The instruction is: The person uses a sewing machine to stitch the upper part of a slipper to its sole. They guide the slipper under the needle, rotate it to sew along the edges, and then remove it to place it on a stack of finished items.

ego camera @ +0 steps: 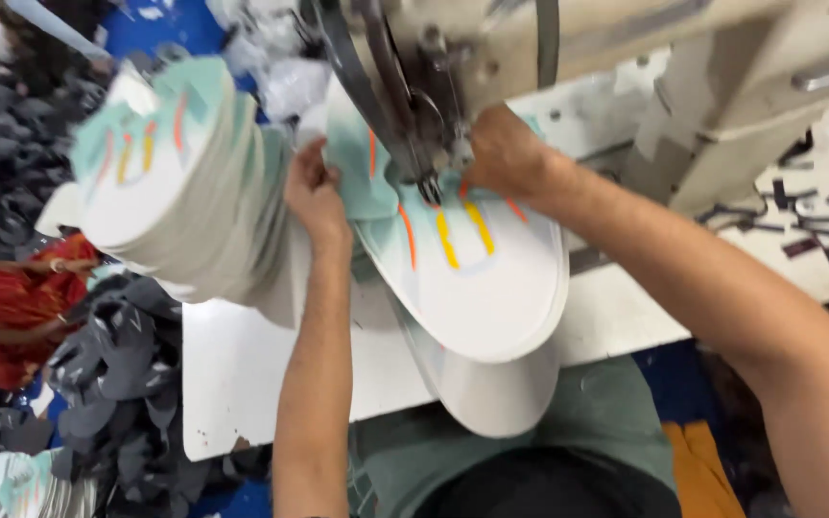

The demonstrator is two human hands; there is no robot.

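Observation:
A white and mint shoe-sole piece [491, 288] with orange and yellow stripes lies on the white machine table [242, 374], its upper end under the needle of a cream sewing machine [434, 144]. My left hand [314, 192] grips the piece's left edge. My right hand [501, 149] presses on its upper right part beside the needle. A second similar piece [496, 398] lies beneath it, overhanging the table's front edge.
A tilted stack of similar sole pieces [175, 182] stands left of my left hand. Grey cut pieces [117, 364] and red cloth [21, 297] are piled at the left. Small dark strips [808, 225] lie scattered on the table at the right.

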